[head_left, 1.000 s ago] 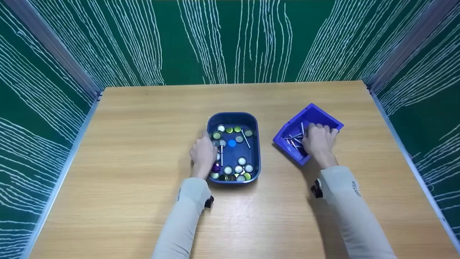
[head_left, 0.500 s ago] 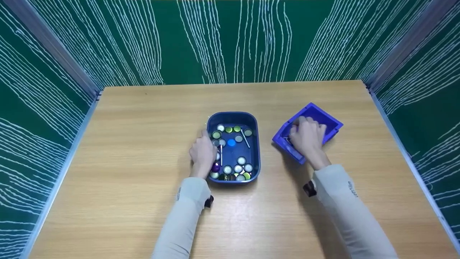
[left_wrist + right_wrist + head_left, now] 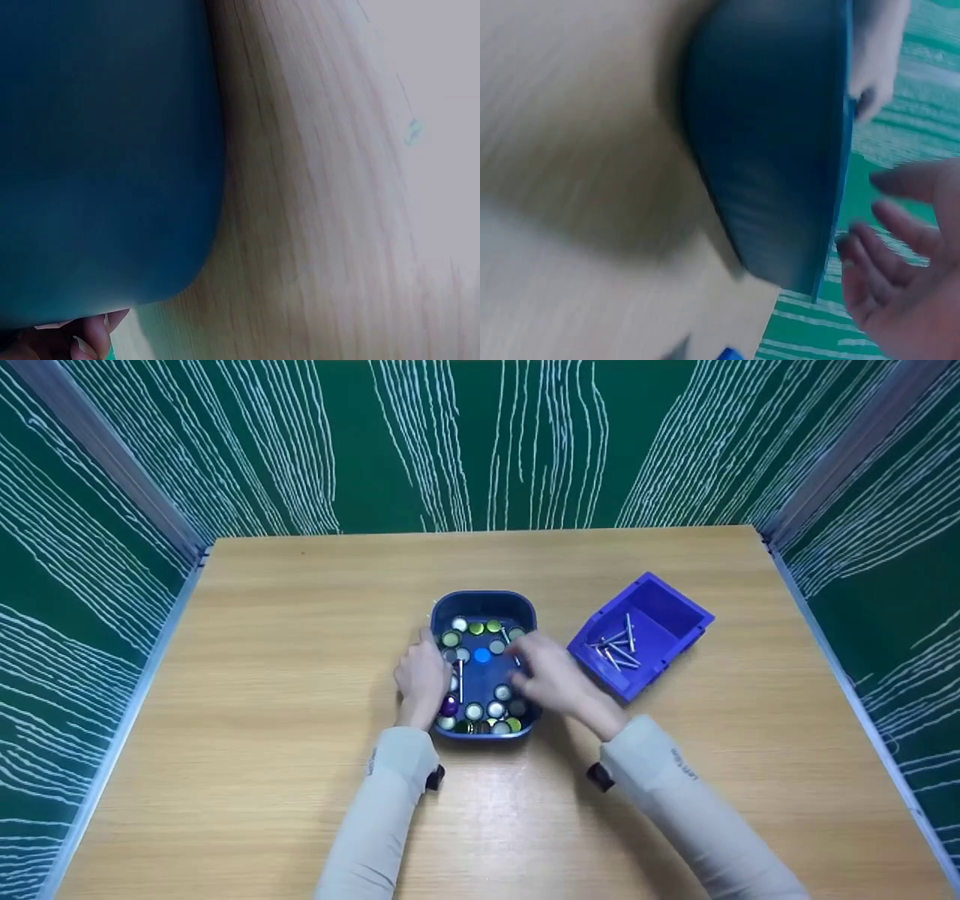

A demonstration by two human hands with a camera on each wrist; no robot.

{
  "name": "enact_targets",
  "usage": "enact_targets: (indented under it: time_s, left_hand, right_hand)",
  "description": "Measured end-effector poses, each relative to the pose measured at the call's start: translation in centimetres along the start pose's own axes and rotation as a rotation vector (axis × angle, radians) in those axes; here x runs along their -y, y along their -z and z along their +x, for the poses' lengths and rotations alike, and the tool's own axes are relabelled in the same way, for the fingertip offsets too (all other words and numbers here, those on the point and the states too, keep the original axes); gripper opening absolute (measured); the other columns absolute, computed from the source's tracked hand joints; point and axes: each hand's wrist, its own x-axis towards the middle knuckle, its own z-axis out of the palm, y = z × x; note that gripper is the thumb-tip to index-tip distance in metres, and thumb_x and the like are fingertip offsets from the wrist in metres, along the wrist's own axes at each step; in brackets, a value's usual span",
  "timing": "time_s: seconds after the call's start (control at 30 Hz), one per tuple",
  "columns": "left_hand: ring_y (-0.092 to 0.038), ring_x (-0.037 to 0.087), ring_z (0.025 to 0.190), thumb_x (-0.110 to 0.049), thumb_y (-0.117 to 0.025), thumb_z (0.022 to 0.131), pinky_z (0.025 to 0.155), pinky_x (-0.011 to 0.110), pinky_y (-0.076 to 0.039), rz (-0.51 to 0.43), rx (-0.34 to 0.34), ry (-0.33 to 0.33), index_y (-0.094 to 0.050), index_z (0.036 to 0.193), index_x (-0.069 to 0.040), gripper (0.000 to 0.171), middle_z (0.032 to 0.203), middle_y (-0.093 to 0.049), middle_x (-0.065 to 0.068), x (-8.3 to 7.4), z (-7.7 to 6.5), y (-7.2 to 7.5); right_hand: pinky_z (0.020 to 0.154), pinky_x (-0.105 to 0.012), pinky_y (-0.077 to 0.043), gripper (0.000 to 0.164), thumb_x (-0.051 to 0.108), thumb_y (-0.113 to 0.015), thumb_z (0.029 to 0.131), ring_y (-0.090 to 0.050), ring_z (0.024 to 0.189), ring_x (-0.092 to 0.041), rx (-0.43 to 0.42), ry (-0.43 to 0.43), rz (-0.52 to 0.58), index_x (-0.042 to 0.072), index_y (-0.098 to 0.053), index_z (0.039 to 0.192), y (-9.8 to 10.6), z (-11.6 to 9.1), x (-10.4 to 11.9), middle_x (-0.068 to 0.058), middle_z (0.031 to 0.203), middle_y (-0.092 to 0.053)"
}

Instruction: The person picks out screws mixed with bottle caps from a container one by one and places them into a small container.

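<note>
A dark blue rectangular tub (image 3: pixel 480 678) holds bottle caps (image 3: pixel 496 709), a purple round object (image 3: pixel 449 705) and two slim silver rods, screw-like or nail-like. One rod (image 3: pixel 461 682) lies toward the left; the other, at the right, is partly covered by my right hand. My left hand (image 3: pixel 424 679) grips the tub's left rim, and its fingertips (image 3: pixel 90 337) show beside the tub in the left wrist view. Over the right rim reaches my right hand (image 3: pixel 555 675). In the right wrist view its loosely bent fingers (image 3: pixel 900 232) stand apart, with nothing visible between them.
A purple bin (image 3: pixel 664 619) stands angled to the right of the tub, with several silver rods (image 3: pixel 630 634) inside. Both containers sit on a wooden table (image 3: pixel 300 660). Green panels (image 3: pixel 480 450) with white wavy lines enclose the back and sides.
My right hand has left the purple bin and moved left to the tub, uncovering the rods in the bin. The left hand has kept its place on the tub.
</note>
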Motion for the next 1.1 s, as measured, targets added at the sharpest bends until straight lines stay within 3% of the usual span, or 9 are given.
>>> enact_targets:
  time_s: [0.23, 0.4, 0.53, 0.73, 0.97, 1.1]
  left_hand:
    - [-0.071, 0.04, 0.09, -0.02, -0.068, 0.088, 0.071, 0.051, -0.057, 0.011, 0.018, 0.01, -0.05, 0.122, -0.008, 0.04, 0.102, -0.072, 0.02, -0.1, 0.1, 0.0]
    - [-0.071, 0.039, 0.09, -0.016, -0.068, 0.086, 0.071, 0.049, -0.057, 0.013, 0.029, 0.004, -0.05, 0.124, -0.008, 0.042, 0.102, -0.072, 0.019, -0.2, 0.0, 0.1]
    - [-0.071, 0.039, 0.091, -0.017, -0.068, 0.087, 0.071, 0.049, -0.057, 0.002, 0.031, 0.006, -0.05, 0.124, -0.008, 0.042, 0.104, -0.071, 0.018, -0.2, 0.0, 0.1]
    - [-0.071, 0.039, 0.09, -0.018, -0.07, 0.087, 0.071, 0.05, -0.058, 0.002, 0.01, -0.004, -0.05, 0.124, -0.007, 0.043, 0.104, -0.071, 0.018, -0.2, 0.0, 0.0]
    - [-0.071, 0.04, 0.088, -0.022, -0.072, 0.086, 0.07, 0.05, -0.058, 0.042, 0.007, -0.026, -0.051, 0.121, -0.006, 0.045, 0.101, -0.072, 0.02, 0.0, -0.1, -0.1]
    - [-0.071, 0.039, 0.088, -0.021, -0.072, 0.086, 0.07, 0.05, -0.058, 0.04, 0.007, -0.019, -0.05, 0.122, -0.007, 0.045, 0.101, -0.072, 0.019, 0.0, 0.0, -0.1]
  right_hand:
    - [0.093, -0.045, -0.051, 0.033, 0.023, -0.076, 0.084, -0.061, 0.103, -0.029, 0.232, 0.163, -0.079, 0.005, -0.066, 0.11, -2.5, 0.2, 1.3, -0.012, 0.108, -0.067]
    - [0.094, -0.047, -0.049, 0.044, 0.034, -0.079, 0.081, -0.059, 0.103, -0.031, 0.396, 0.154, -0.233, 0.007, -0.065, 0.113, -3.6, 0.4, 1.5, -0.012, 0.112, -0.063]
    - [0.099, -0.049, -0.046, 0.044, 0.036, -0.076, 0.084, -0.057, 0.107, -0.033, 0.47, 0.11, -0.329, 0.008, -0.063, 0.116, -4.3, 0.8, 1.6, -0.013, 0.116, -0.061]
    - [0.109, -0.051, -0.041, 0.051, 0.036, -0.075, 0.086, -0.055, 0.117, -0.035, 0.483, 0.064, -0.38, 0.006, -0.059, 0.124, -5.2, 1.3, 1.8, -0.015, 0.125, -0.058]
    - [0.102, -0.051, -0.045, 0.051, 0.028, -0.078, 0.083, -0.056, 0.111, -0.036, 0.395, 0.108, -0.33, 0.003, -0.051, 0.119, -5.8, 1.4, 1.9, -0.018, 0.12, -0.057]
    - [0.103, -0.05, -0.046, 0.052, 0.024, -0.075, 0.086, -0.055, 0.115, -0.035, 0.406, 0.099, -0.293, 0.008, -0.048, 0.127, -5.8, 1.5, 1.8, -0.017, 0.125, -0.053]
